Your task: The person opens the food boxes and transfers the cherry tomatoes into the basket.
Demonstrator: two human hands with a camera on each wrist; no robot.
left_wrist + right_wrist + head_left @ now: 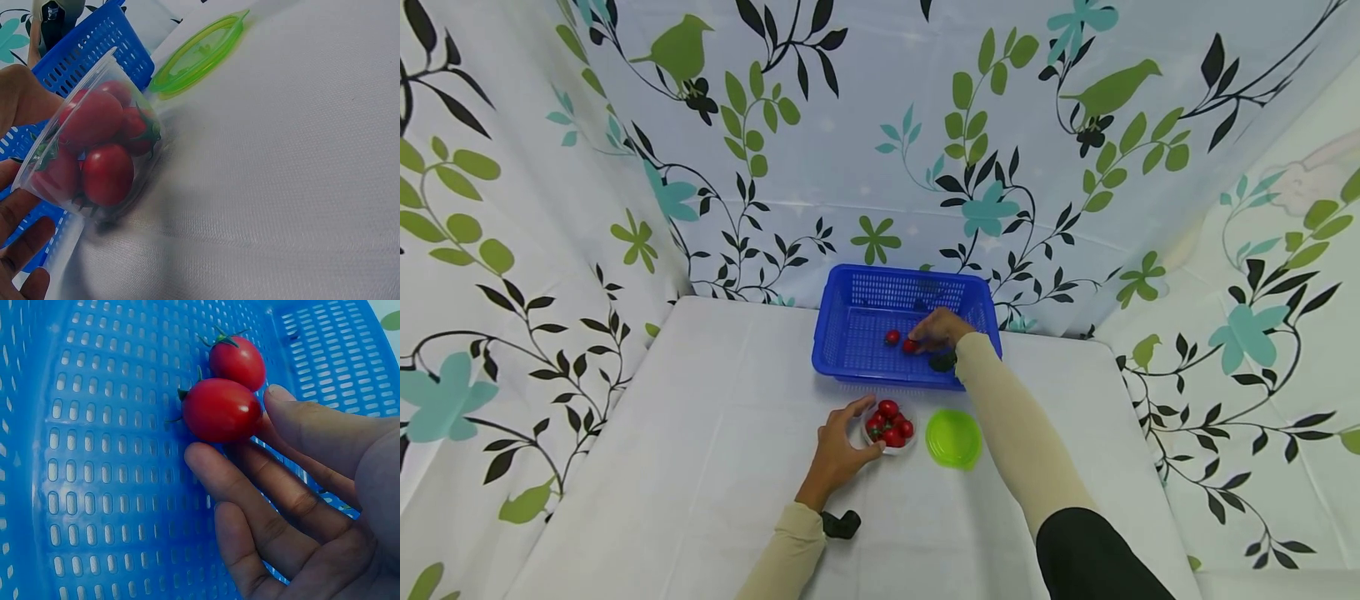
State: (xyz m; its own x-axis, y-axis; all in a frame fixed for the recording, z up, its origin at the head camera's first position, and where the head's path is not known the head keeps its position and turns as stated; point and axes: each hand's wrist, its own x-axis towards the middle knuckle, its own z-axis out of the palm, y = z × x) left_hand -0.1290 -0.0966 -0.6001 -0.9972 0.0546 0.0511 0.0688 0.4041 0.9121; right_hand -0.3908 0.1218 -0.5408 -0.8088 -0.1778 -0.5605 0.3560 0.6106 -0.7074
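Note:
In the head view my left hand [842,446] holds a clear plastic container [156,159], thumb and fingers around its sides. Several red cherry tomatoes [891,425] with green stems fill it. My right hand [938,329] reaches down inside the blue basket [842,367]. Seen from the right wrist, the thumb and fingertips pinch one end of a cherry tomato [220,411], while the remaining fingers are loosely bent. A second cherry tomato [239,364] lies right beside it on the slotted basket floor.
A bright green lid [953,439] lies on the white tablecloth [700,450] right of the container. Inside the basket, a dark object [943,361] sits below the right hand. Patterned curtains [865,167] with leaves and birds hang behind and at both sides.

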